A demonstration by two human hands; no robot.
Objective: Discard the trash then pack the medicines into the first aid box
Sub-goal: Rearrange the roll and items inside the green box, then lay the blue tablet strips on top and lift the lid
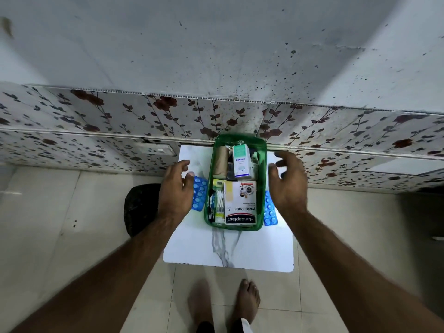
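Observation:
A green see-through first aid box (240, 139) stands on a small white marble-pattern table (228, 251). Inside it lie a Hansaplast plaster carton (240, 203), a white-and-teal Optibex carton (241, 162), a beige bandage roll (221, 162) and a pack of cotton buds (218, 205). One blue blister strip (199, 197) lies on the table left of the box, another blue blister strip (270, 211) right of it. My left hand (176, 191) hovers open beside the box's left wall, above the left strip. My right hand (287, 181) hovers open at the right wall.
A black trash bag or bin (139, 207) sits on the tiled floor left of the table. A floral-tiled wall (96, 121) rises right behind the table. My bare feet (225, 301) stand at the table's near edge.

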